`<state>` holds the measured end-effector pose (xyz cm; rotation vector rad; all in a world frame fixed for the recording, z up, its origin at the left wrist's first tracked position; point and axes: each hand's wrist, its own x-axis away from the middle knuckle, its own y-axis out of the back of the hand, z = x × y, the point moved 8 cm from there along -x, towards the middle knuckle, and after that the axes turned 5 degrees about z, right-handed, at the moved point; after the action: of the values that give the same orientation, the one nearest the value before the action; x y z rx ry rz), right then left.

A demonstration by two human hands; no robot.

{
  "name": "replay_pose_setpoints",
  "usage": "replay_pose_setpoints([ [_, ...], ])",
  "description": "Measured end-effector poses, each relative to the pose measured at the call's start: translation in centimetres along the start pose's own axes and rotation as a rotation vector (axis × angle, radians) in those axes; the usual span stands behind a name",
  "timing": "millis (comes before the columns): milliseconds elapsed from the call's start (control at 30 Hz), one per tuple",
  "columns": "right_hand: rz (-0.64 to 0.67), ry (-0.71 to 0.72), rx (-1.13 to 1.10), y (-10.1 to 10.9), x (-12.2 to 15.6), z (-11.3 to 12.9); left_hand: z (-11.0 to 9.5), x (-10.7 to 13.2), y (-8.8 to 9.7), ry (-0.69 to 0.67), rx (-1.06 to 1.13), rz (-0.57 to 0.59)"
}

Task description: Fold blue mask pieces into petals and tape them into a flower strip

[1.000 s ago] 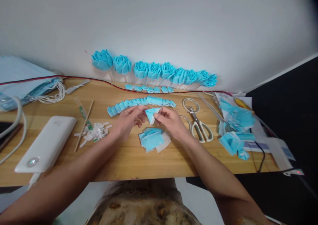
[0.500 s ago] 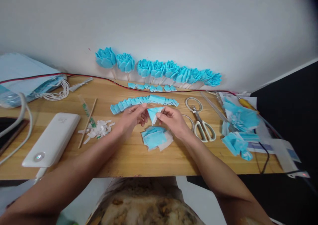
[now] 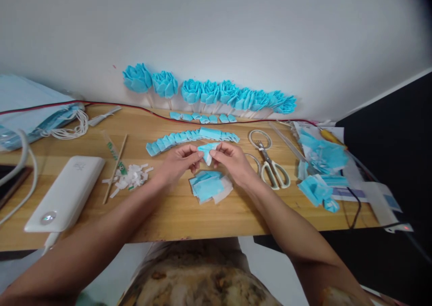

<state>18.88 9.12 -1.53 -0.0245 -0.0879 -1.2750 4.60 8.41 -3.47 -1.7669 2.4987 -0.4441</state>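
Observation:
Between my two hands is a small folded piece of blue-and-white fabric (image 3: 208, 151), roughly a triangle with its point down. My left hand (image 3: 183, 160) pinches its left corner, thumb on top. The right side is gripped between the thumb and fingers of my right hand (image 3: 230, 159). Just below lies a loose stack of blue and white fabric pieces (image 3: 209, 186). Behind my hands runs a curved row of folded blue pieces (image 3: 175, 139). Farther back sits a short line of smaller folded blue pieces (image 3: 204, 118).
Blue fabric flowers (image 3: 165, 84) on sticks lean along the wall. To the right are scissors (image 3: 275, 173), tape rings (image 3: 259, 139) and blue scraps (image 3: 315, 189). At left lie white clippings (image 3: 131, 177), a wooden stick (image 3: 115, 168) and a white power bank (image 3: 65, 193). A red-black cable crosses behind.
My left hand has come in and taken hold of the folded piece's left corner, which was free of its fingertips before. The whole view has shifted slightly.

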Motion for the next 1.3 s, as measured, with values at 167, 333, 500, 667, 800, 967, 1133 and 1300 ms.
replay_pose_setpoints([
  [167, 0.007, 0.009, 0.003, 0.2, -0.1, -0.3, -0.3, 0.3, -0.2, 0.028, 0.058, -0.016],
  [333, 0.052, 0.004, 0.027, -0.4, 0.0, -0.5, -0.4, 0.3, 0.3, 0.005, 0.054, -0.077],
  [500, 0.072, 0.029, 0.047, -0.7, 0.2, -0.3, -0.4, 0.2, 0.4, -0.022, 0.104, -0.097],
  [667, 0.044, 0.012, 0.061, -0.2, 0.1, -0.5, -0.5, 0.2, -0.1, 0.026, 0.188, -0.038],
  [800, 0.046, 0.016, 0.036, -0.2, 0.0, -0.5, -0.2, 0.2, -0.2, 0.058, 0.134, -0.029],
  [967, 0.031, 0.015, 0.061, -0.2, 0.1, -0.6, 0.7, 0.1, 0.0, 0.067, 0.086, -0.04],
  [1133, 0.046, 0.013, 0.076, -0.5, 0.1, -0.6, 0.9, 0.1, -0.1, 0.071, 0.094, -0.025],
  [1300, 0.061, 0.02, 0.102, -0.9, 0.2, -0.4, 0.5, 0.2, 0.1, 0.032, 0.07, -0.059],
])
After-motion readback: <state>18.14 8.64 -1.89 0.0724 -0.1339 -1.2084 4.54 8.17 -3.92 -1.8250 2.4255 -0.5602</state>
